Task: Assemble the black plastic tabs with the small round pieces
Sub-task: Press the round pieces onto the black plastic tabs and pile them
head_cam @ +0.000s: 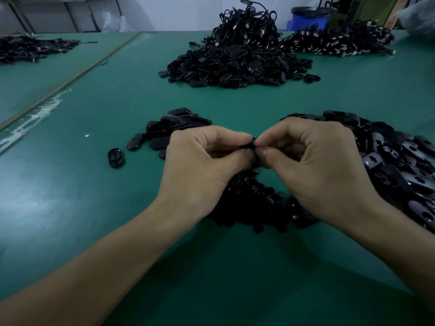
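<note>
My left hand (200,165) and my right hand (313,165) meet fingertip to fingertip above the green table (70,208). Between them they pinch one black plastic tab (250,145), mostly hidden by thumbs and forefingers. Whether a small round piece is in the pinch I cannot tell. Under the hands lies a heap of small black pieces (254,203). A heap of black tabs with keyhole cut-outs (400,165) spreads to the right. A small pile of tabs (164,128) lies just beyond my left hand, with one single tab (115,157) apart at its left.
A big mound of black tabs (235,64) sits in the table's middle far part, topped by looped cords (247,20). Another pile with metal ends (339,41) lies far right, a flat dark pile (28,48) far left. A blue bin (308,18) stands behind.
</note>
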